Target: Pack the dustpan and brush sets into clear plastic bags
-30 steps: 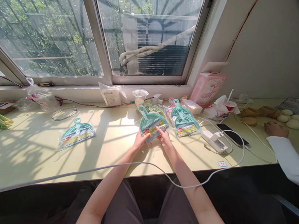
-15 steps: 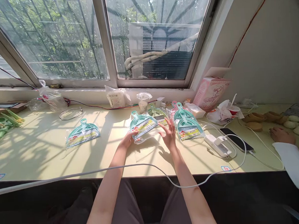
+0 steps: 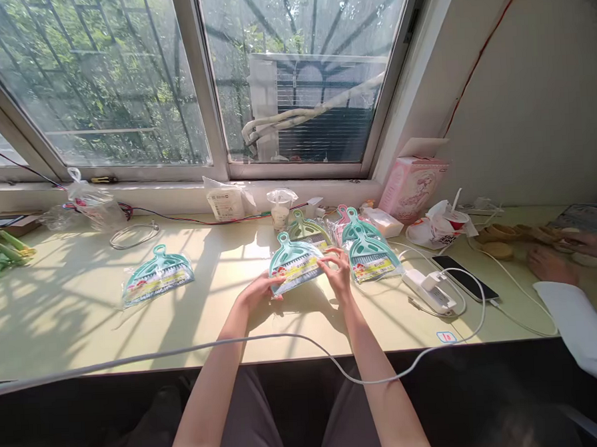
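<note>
Near edge: a white cable (image 3: 299, 335) crosses in front of the tabletop (image 3: 208, 328) and over both forearms. Beyond it, both hands grip one bagged teal dustpan (image 3: 293, 256), located near the middle of the scene, brush and yellow label facing up. Left hand (image 3: 256, 292): thumb over the lower left corner, fingers beneath largely hidden. Right hand (image 3: 337, 272): fingertips pinching the right edge. Whether the bag's near edge touches the tabletop, cannot tell.

Handling note (judgement): the film looks slick and loose, so pinch through to the firm pan rather than the bag alone; support both sides evenly, with light pressure over the bristles.

To the left, well apart, lies another bagged dustpan (image 3: 158, 272); just right of the right hand, overlapping teal dustpans (image 3: 368, 250). Right of those: a white power strip (image 3: 429, 291). Farther, behind the held one: an olive dustpan (image 3: 304, 224), then a lidded cup (image 3: 280, 216).
</note>
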`<state>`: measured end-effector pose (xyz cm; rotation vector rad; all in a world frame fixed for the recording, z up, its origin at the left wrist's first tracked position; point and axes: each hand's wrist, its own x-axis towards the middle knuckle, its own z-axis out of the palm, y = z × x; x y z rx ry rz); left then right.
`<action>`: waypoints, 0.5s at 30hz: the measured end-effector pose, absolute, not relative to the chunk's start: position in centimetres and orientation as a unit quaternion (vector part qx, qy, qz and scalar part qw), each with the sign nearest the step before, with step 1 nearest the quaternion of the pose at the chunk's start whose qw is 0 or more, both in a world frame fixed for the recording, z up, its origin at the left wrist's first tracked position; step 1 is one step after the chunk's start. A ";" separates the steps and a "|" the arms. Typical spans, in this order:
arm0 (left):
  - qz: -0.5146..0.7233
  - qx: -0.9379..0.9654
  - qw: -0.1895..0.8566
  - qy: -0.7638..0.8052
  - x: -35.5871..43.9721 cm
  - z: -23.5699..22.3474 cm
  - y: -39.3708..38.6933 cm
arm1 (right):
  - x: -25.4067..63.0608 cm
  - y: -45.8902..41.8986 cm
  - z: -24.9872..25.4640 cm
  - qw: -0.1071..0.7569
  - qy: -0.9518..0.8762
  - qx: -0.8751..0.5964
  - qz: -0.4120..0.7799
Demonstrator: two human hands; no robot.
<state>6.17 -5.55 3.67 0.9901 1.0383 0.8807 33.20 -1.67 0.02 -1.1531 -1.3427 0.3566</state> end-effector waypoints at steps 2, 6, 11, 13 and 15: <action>0.412 0.454 0.653 0.445 6.6 3.5 -5.6 | 33.0 -1.6 -0.1 0.627 -0.562 -0.519 0.149; 0.433 0.478 0.631 0.431 6.7 3.2 -5.3 | 32.5 -1.5 -0.6 0.633 -0.539 -0.510 0.223; 0.423 0.515 0.611 0.427 6.3 2.8 -5.4 | 32.6 -1.4 -1.2 0.589 -0.477 -0.496 0.423; 0.408 0.525 0.603 0.441 6.3 2.9 -5.5 | 32.9 -1.3 -1.3 0.560 -0.455 -0.478 0.501; 0.396 0.535 0.594 0.451 6.3 3.1 -5.6 | 33.1 -1.2 -1.2 0.554 -0.440 -0.463 0.534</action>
